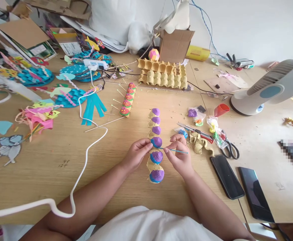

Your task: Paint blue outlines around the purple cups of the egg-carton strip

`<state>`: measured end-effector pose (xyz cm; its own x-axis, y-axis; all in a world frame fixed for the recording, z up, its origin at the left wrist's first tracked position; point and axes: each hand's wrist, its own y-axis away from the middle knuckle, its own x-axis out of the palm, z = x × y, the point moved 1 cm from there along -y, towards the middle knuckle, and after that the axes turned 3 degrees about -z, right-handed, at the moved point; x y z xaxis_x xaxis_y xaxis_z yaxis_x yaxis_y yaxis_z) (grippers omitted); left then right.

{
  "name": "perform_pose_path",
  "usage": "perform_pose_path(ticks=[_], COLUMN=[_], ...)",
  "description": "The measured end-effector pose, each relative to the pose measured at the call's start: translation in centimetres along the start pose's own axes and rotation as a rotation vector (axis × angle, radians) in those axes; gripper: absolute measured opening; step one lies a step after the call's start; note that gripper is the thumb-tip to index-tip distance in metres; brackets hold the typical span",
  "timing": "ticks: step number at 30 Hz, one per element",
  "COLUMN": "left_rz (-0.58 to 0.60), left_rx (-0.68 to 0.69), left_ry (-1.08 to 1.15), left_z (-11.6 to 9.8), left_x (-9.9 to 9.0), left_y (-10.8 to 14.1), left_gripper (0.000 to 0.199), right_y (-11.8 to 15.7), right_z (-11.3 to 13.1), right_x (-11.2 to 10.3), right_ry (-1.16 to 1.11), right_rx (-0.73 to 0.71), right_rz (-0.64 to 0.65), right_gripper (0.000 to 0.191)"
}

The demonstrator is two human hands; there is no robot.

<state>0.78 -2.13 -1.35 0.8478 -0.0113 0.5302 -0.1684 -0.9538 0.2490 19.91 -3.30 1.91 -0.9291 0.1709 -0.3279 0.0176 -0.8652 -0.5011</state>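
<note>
A strip of egg-carton cups (155, 166) lies upright in front of me, each cup topped with purple clay. The nearest cups carry a blue clay band (154, 181) along the lower edge. My left hand (138, 152) pinches the side of the fourth cup from the far end, thumb and forefinger at its blue clay (155, 144). Between the fingers of my right hand (179, 152) is a thin blue stick (181, 152), its tip reaching to the same cup. The far cups have purple clay and bare carton edges.
A finished red-and-green caterpillar (128, 100) with pins stands behind left. Egg cartons (167, 79) sit at the back. On the right are a utility knife (196, 132), scissors (231, 149), two phones (227, 176) and a fan (264, 90). A white cable (86, 157) crosses the left side.
</note>
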Motion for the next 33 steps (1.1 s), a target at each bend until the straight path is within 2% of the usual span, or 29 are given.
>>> perform_pose_path(ticks=[13,28,33], left_rz=[0.02,0.01,0.021], left_rx=[0.007,-0.024,0.002], left_ry=[-0.016,0.006,-0.044], left_z=[0.53,0.42,0.48], left_x=[-0.13,0.2,-0.17], left_y=[-0.04,0.08,0.25], left_gripper=[0.037,0.04,0.037], right_y=[0.53,0.5,0.35], right_z=[-0.04,0.3,0.25], right_x=[0.46,0.23,0.23], right_ry=[-0.028,0.085,0.098], right_rx=[-0.006,-0.095,-0.081], right_rz=[-0.069,-0.026,-0.019], right_gripper=[0.011,0.011,0.011])
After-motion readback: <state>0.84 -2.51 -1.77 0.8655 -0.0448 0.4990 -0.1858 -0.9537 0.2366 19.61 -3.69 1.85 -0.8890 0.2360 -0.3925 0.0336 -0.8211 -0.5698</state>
